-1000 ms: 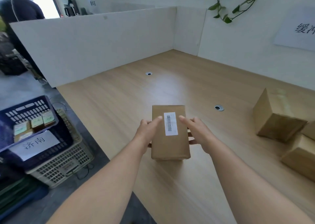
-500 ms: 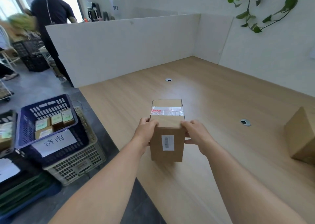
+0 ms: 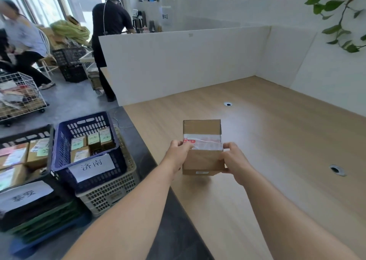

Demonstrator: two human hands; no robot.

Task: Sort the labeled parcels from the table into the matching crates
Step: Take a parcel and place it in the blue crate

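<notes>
Left hand and right hand grip the parcel (beside table edge).

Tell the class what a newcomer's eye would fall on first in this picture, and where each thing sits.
First comes the cardboard parcel in the middle, gripped at its sides by the left hand and the right hand, near the front left edge of the wooden table. Next, left of the table, the blue crate draws the eye, with small labelled boxes inside and a white paper sign on its front.
</notes>
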